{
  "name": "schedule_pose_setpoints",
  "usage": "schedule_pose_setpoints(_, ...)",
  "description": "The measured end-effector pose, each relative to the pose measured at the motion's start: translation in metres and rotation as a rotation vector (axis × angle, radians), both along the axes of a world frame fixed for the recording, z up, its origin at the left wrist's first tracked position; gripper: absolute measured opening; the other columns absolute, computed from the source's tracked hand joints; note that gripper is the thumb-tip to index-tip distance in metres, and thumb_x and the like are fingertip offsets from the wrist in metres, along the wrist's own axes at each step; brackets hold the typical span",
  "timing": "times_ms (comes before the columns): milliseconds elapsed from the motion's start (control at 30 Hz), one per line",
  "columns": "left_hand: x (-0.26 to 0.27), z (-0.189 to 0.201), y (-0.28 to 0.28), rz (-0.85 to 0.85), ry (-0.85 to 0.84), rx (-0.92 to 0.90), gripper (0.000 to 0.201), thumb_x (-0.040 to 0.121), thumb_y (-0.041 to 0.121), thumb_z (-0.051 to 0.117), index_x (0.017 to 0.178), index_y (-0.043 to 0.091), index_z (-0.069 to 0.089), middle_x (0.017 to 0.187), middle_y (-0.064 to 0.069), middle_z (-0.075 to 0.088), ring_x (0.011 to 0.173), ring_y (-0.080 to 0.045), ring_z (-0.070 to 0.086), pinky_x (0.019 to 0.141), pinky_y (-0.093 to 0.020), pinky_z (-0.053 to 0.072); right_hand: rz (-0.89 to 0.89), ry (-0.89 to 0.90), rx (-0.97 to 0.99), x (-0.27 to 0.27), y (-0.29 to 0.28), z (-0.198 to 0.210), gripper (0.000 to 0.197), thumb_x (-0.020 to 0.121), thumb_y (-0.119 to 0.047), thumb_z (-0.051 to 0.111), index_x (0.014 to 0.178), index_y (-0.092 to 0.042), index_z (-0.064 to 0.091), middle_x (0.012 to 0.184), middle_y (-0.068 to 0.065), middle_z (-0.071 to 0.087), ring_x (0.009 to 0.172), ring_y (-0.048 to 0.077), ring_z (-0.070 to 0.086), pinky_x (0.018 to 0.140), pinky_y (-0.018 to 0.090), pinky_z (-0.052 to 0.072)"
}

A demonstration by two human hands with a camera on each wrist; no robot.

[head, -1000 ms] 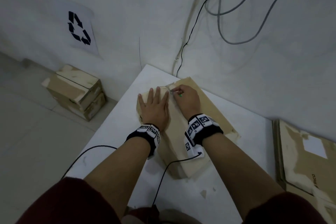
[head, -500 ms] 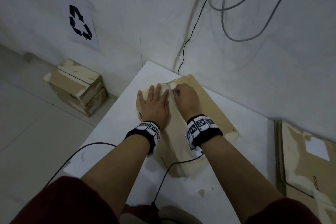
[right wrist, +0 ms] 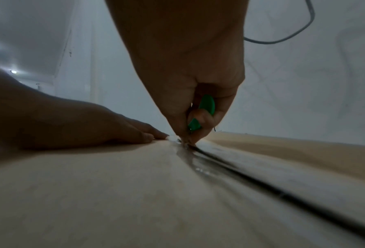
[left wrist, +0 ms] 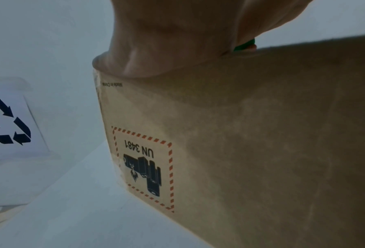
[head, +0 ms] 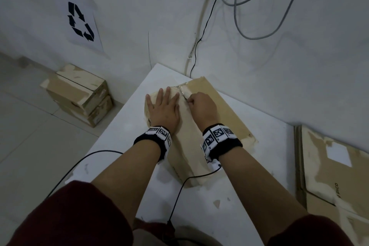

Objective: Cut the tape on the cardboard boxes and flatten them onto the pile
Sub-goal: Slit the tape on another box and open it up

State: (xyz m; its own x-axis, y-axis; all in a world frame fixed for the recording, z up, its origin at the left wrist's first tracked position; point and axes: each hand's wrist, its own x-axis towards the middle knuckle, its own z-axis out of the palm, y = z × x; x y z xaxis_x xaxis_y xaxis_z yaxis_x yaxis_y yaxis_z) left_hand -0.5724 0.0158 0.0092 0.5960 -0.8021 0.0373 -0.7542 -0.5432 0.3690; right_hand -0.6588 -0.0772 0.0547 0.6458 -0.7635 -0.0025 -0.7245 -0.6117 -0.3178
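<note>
A brown cardboard box (head: 217, 110) lies on the white table (head: 123, 138), its top seam sealed with clear tape (head: 184, 91). My left hand (head: 163, 108) presses flat on the box top, fingers spread, left of the seam. My right hand (head: 201, 106) pinches a small green cutter (right wrist: 202, 114) with its tip on the taped seam (right wrist: 198, 161) near the far end of the box. From the left wrist, the box side (left wrist: 262, 134) shows a UN 3481 label (left wrist: 143, 167), and the left hand's (left wrist: 172, 38) palm lies on the top edge.
Two taped boxes (head: 77, 94) are stacked on the floor at the left, under a recycling sign (head: 81, 22) on the wall. Flattened cardboard (head: 335, 175) lies at the right of the table. Cables (head: 249, 6) hang on the wall behind. Small cardboard scraps (head: 216, 203) lie on the near tabletop.
The right hand with the cutter has slid slightly nearer along the seam. The left hand stays pressed on the box.
</note>
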Motion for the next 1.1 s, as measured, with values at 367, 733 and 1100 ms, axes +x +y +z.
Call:
schedule_pose_setpoints(367,-0.002,0.001,-0.002,0.01,0.001,0.027,0.048,0.102,0.034,0.025,0.15,0.031,0.024,0.161,0.002,0.007,0.149,-0.02,0.0,0.111,-0.058,-0.015,-0.181,-0.042,0.075,-0.072,0.032,0.008,0.022,0.092,-0.014,0.056,0.103,-0.019,0.075,0.105,0.0,0.071,0.098,0.021,0.064,0.08,0.032,0.052)
schedule_pose_setpoints(733,-0.054,0.003,0.011,-0.342,-0.086,0.113,0.057,0.102,0.038,0.011,0.154,0.016,0.011,0.161,0.002,0.007,0.148,-0.016,0.006,0.118,-0.051,-0.004,-0.156,-0.09,0.045,-0.068,0.025,0.005,0.015,0.09,-0.016,0.062,0.096,-0.012,0.075,0.098,0.007,0.073,0.094,0.025,0.066,0.081,0.036,0.053)
schedule_pose_setpoints(1100,-0.054,0.002,0.01,-0.295,-0.061,0.054,0.052,0.102,0.032,0.025,0.152,0.018,0.022,0.16,0.006,0.016,0.147,-0.012,0.013,0.118,-0.048,-0.002,-0.255,-0.135,0.122,-0.142,0.048,-0.003,0.013,0.093,-0.016,0.062,0.095,-0.012,0.073,0.1,0.004,0.066,0.092,0.019,0.061,0.08,0.035,0.051)
